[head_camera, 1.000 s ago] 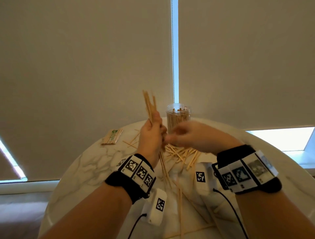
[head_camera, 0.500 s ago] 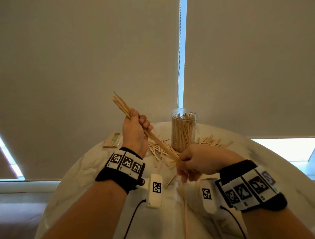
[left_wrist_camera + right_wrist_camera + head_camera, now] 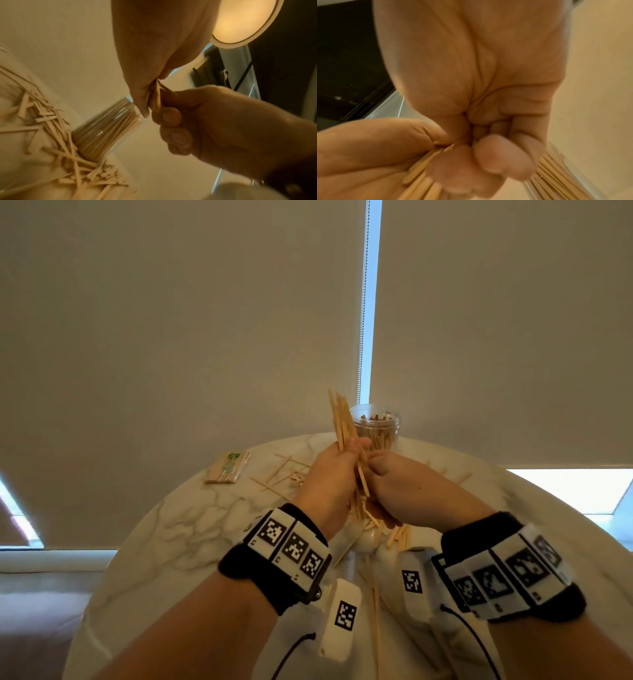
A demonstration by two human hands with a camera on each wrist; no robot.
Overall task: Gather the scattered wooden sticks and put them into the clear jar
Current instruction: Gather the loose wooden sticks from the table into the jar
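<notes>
Fingers of the left hand (image 3: 330, 474) curl round a bundle of thin pale wooden sticks (image 3: 342, 419) (tips upward), the right hand (image 3: 397, 484) pinching its lower part, just before the stick-filled clear plastic jar (image 3: 376, 426) on the white marble-patterned round table (image 3: 191, 529).

We find no readable words or numbers. The wristbands (image 3: 291, 546) and the small white units (image 3: 344, 616) below them carry black-and-white square code markers only. Green print on the stick packet (image 3: 226, 468) is too small to read.
</notes>
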